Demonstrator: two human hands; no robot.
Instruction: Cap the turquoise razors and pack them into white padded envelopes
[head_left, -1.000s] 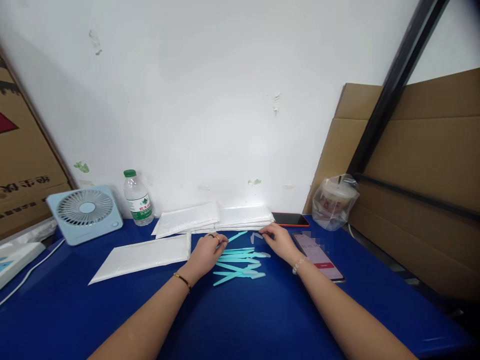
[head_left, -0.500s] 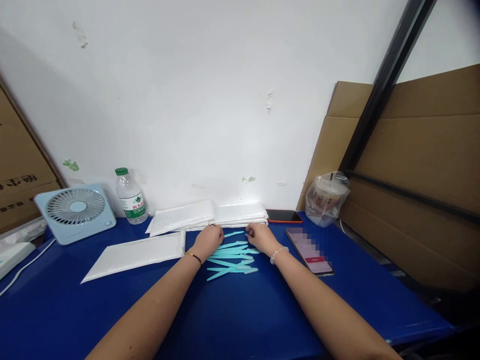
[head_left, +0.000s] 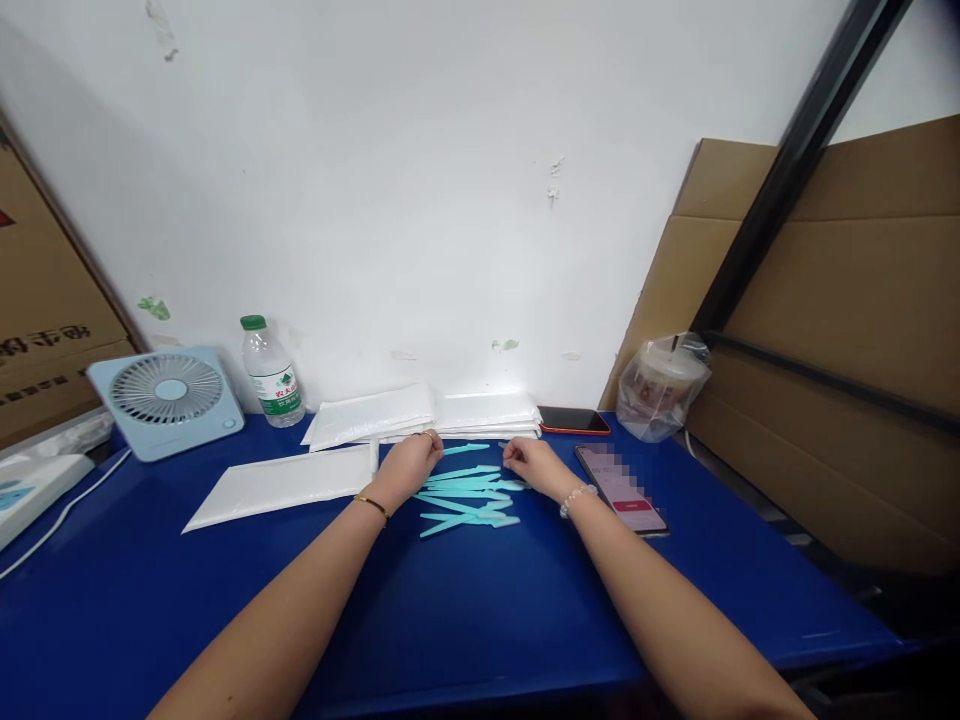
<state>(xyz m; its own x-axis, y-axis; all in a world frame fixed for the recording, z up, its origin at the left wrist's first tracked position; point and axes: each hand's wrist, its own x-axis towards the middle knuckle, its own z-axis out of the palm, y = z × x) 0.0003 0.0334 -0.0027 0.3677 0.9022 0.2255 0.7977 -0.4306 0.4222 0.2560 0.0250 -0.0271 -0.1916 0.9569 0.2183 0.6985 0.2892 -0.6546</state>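
Observation:
Several turquoise eyebrow razors [head_left: 461, 489] lie in a loose, partly crossed pile on the blue table [head_left: 480, 620]. Just beyond the pile, my left hand [head_left: 411, 462] is closed at the handle end of a single razor [head_left: 466, 449], whose head points right. My right hand [head_left: 531, 464] is across from that razor's head, with a gap between them. Its thumb and fingers are pinched together, and a small greyish bit shows at the fingertips, too small to name.
White padded envelopes [head_left: 484, 410] are stacked against the wall, and a single envelope [head_left: 281, 487] lies left of my left hand. A fan [head_left: 169, 400] and a water bottle [head_left: 274, 385] stand at left. Two phones [head_left: 574, 420] [head_left: 626, 492] and a bagged drink cup [head_left: 660, 390] are at right.
My right hand has drawn slightly to the right, widening the gap from the razor's head. My left hand stays closed at the handle. The camera view has shifted a little.

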